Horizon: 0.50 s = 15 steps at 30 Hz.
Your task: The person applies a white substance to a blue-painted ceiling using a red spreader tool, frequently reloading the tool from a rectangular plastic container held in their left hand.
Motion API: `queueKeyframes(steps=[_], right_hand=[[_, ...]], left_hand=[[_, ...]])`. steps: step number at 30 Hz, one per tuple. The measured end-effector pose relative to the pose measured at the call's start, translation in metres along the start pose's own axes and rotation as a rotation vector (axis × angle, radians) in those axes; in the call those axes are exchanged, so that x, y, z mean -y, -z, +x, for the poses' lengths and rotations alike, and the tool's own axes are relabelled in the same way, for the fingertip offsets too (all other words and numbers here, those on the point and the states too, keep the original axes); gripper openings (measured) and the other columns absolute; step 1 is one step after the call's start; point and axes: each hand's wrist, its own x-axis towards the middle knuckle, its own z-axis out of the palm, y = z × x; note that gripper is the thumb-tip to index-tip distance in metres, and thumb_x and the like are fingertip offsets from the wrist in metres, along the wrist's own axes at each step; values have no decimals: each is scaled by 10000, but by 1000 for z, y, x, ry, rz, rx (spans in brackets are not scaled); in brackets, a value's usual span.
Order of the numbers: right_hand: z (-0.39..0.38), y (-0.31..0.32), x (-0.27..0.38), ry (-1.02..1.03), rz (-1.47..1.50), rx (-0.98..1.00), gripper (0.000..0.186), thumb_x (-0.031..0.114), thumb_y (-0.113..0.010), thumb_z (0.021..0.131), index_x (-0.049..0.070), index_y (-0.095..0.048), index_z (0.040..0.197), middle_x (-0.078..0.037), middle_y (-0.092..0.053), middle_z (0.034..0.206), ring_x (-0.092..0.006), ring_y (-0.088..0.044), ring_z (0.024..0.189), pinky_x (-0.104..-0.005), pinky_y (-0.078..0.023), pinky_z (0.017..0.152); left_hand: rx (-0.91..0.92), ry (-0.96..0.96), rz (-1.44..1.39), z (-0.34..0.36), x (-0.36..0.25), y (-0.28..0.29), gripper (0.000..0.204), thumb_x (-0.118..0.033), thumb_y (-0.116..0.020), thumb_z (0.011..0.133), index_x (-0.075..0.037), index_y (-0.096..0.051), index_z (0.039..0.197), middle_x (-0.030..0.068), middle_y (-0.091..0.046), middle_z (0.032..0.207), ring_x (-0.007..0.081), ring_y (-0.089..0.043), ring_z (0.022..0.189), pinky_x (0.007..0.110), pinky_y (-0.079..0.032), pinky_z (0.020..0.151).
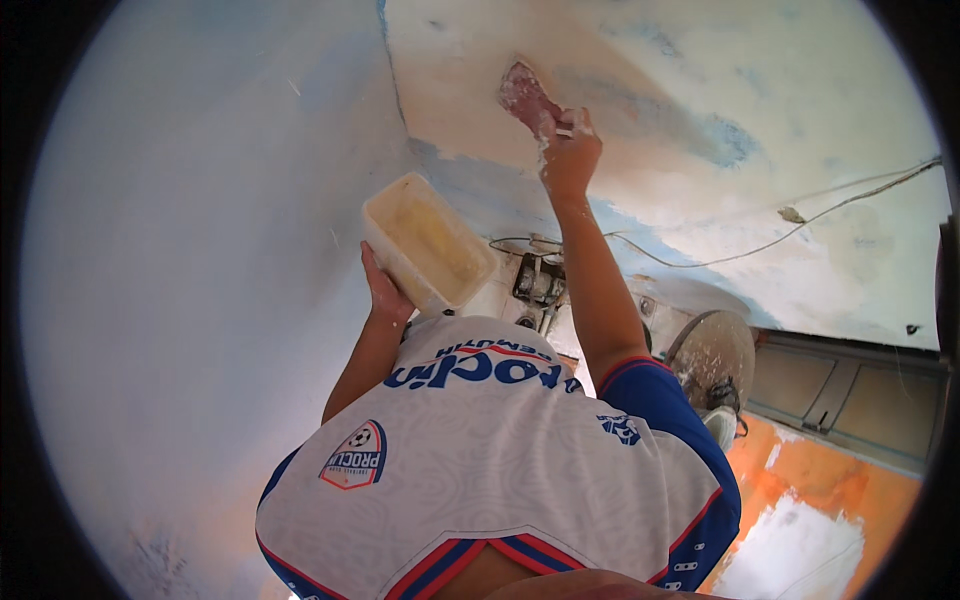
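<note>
My right hand (570, 165) is raised and closed around the handle of a paintbrush (526, 95). The brush head is flat, reddish and smeared with white. It lies against or just in front of the patchy wall (640, 150); which of the two cannot be told. White smears mark the fingers and wrist of this hand. Lower and to the left, my left hand (386, 290) grips the side of a cream rectangular plastic tub (398, 250). The tub is tilted, its open top facing up, with a thin yellowish layer at the bottom.
A pale bluish wall (180, 250) fills the left and meets the patchy wall at a corner. A thin cable (740, 257) sags across the right. Below are a dark boxy object (538, 280), a round spattered board (715, 350), panelled woodwork (850, 390) and an orange-and-white surface (820, 490).
</note>
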Motion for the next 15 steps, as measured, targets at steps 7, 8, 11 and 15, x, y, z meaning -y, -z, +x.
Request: queueKeyframes(steps=[7,8,11,15], right_hand=[[-7,45,3,-77,-75,-187,182,110,-749,864,-19,-631,915,-182,-712,831,-301,-740,739,-379,-565,668],[-8,54,6,-100,-79,-206,181,113,-750,867,-17,-631,909,-177,-714,818,-293,-740,736,-375,-564,667],[2,97,-21,-81,-260,-280,210,138,-784,862,-3,-631,886,-140,-715,793,-249,-715,700,-357,-539,655],[22,192,-69,69,-253,-403,209,127,-787,863,-4,-629,902,-133,-720,896,-217,-697,739,-337,-540,653]], left_hand=[[78,99,56,24,-22,9,810,-729,-340,968,-150,-360,1534,105,-461,1502,311,-458,1376,478,-398,1140],[70,110,56,25,-26,11,808,-726,-346,968,-149,-359,1533,105,-459,1502,309,-458,1375,479,-400,1138],[217,55,81,38,-29,27,812,-725,-362,965,-146,-353,1534,106,-446,1509,310,-452,1377,485,-406,1131],[162,87,83,34,-38,18,826,-731,-373,959,-141,-346,1537,105,-442,1511,310,-447,1379,485,-405,1132]])
